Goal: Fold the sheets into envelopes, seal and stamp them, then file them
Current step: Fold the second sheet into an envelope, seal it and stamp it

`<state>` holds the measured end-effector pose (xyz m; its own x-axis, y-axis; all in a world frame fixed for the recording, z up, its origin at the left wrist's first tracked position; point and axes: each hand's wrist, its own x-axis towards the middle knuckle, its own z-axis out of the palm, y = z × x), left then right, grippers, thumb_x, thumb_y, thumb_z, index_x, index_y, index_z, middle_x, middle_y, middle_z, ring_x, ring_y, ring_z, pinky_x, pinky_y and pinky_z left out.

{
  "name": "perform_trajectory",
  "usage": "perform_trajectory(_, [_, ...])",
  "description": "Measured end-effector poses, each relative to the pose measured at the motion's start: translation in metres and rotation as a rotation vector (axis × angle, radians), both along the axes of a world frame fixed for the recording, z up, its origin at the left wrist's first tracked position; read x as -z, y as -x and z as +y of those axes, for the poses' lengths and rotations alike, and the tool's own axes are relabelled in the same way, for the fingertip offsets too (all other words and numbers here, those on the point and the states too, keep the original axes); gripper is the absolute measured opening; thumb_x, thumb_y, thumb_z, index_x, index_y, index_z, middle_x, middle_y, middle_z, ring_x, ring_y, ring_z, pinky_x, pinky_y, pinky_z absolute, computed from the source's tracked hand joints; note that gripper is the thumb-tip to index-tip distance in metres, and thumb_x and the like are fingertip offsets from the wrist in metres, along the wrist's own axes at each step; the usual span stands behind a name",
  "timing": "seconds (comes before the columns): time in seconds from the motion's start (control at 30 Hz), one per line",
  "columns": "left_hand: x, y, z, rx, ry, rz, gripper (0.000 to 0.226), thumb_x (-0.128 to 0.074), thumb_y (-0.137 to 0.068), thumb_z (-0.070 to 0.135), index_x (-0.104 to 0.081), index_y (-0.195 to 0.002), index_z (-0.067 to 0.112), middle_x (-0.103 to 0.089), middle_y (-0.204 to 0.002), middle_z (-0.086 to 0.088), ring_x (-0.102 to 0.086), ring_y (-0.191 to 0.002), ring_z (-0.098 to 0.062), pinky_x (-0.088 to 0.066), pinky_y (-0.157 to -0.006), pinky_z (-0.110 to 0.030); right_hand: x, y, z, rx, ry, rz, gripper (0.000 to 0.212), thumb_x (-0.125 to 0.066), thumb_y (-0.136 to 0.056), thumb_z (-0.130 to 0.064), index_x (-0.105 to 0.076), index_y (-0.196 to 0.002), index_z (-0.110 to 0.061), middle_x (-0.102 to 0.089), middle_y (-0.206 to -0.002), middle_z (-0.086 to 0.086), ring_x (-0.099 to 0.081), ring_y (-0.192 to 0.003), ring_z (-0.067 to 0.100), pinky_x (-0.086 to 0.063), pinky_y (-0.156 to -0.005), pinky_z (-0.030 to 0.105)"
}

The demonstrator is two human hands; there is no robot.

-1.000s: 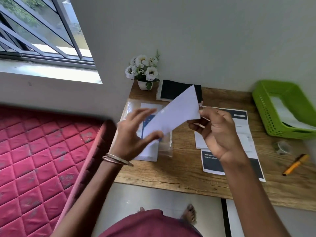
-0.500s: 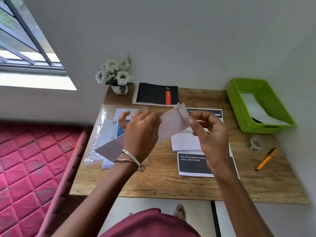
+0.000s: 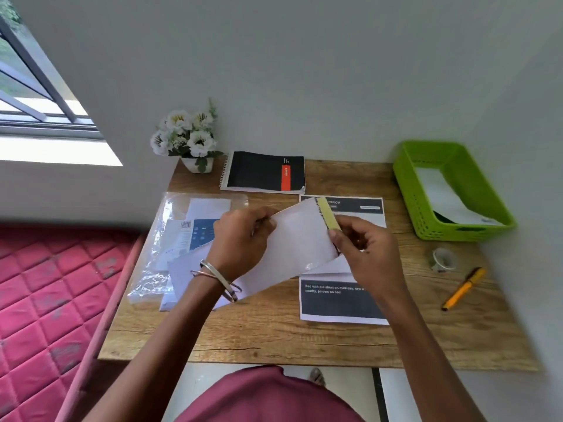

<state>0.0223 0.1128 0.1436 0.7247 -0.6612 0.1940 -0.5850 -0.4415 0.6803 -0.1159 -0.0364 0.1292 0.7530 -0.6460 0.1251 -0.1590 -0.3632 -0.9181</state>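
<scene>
Holding the envelope (image 3: 292,245) above the desk (image 3: 274,336), left hand (image 3: 240,245) gripping, right hand (image 3: 362,251) pinching its yellow strip (image 3: 327,213); a crooked peel could tear it.

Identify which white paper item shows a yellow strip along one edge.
The envelope held in both hands above the desk; the printed sheet and the paper in the green basket show none.

Head view, down over desk (image 3: 274,330)
</scene>
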Motion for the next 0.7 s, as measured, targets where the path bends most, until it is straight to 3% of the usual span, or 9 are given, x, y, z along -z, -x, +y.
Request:
perform_trajectory(0.13, [0.002,-0.002,-0.002,0.009,-0.038,0.035,0.021,-0.050,-0.092,0.012,-0.068,-0.102,0.017,-0.062,-0.085,0.007,-0.059,-0.081,-0.019,-0.049,-0.076,-0.050,-0.004,0.002,-0.006,-0.037,-0.354,-0.097,0.018,-0.065,-0.086,-0.003,-0.071,-0.098,-0.015,-0.075,-0.087,0.000,-0.069,-0.077,0.013,-0.053,-0.064,0.022])
perform_trajectory(0.23, [0.001,-0.001,-0.004,0.040,-0.043,0.096,0.019,-0.049,-0.091,0.009,-0.066,-0.096,0.016,-0.062,-0.085,0.005,-0.060,-0.082,-0.020,-0.051,-0.075,-0.047,-0.005,0.004,-0.012,-0.084,-0.515,-0.085,0.019,-0.062,-0.086,0.002,-0.068,-0.101,-0.010,-0.075,-0.087,0.005,-0.070,-0.075,0.015,-0.053,-0.061,0.023])
perform_trajectory(0.37, [0.006,-0.004,-0.005,0.089,-0.072,0.144,0.017,-0.048,-0.092,0.013,-0.063,-0.088,0.019,-0.065,-0.083,0.003,-0.060,-0.082,-0.020,-0.047,-0.079,-0.053,-0.004,0.003,-0.015,-0.161,-0.435,-0.010,0.030,-0.059,-0.086,0.008,-0.066,-0.110,-0.009,-0.074,-0.090,0.011,-0.071,-0.080,0.019,-0.055,-0.070,0.028])
perform_trajectory(0.5, [0.011,-0.004,-0.009,0.094,-0.110,0.100,0.017,-0.049,-0.092,0.013,-0.064,-0.087,0.019,-0.066,-0.079,0.002,-0.058,-0.079,-0.020,-0.044,-0.084,-0.053,-0.005,0.001,-0.020,-0.218,-0.465,0.016,0.035,-0.064,-0.082,0.008,-0.065,-0.110,-0.013,-0.073,-0.090,0.015,-0.071,-0.079,0.023,-0.058,-0.069,0.036])
perform_trajectory(0.6, [0.013,-0.005,-0.011,0.113,-0.131,0.077,0.017,-0.048,-0.092,0.017,-0.063,-0.084,0.021,-0.065,-0.076,0.003,-0.057,-0.077,-0.019,-0.042,-0.085,-0.051,-0.007,0.001,-0.022,-0.245,-0.510,0.002,0.031,-0.068,-0.079,0.001,-0.066,-0.108,-0.012,-0.072,-0.094,0.020,-0.070,-0.081,0.028,-0.059,-0.071,0.043])
perform_trajectory(0.7, [0.015,-0.003,-0.012,0.190,-0.093,0.076,0.017,-0.049,-0.092,0.020,-0.066,-0.091,0.021,-0.068,-0.085,0.004,-0.061,-0.082,-0.019,-0.048,-0.080,-0.049,-0.008,0.000,-0.021,-0.259,-0.515,0.041,0.024,-0.069,-0.079,0.001,-0.069,-0.101,-0.009,-0.074,-0.091,0.012,-0.071,-0.080,0.024,-0.060,-0.068,0.039])
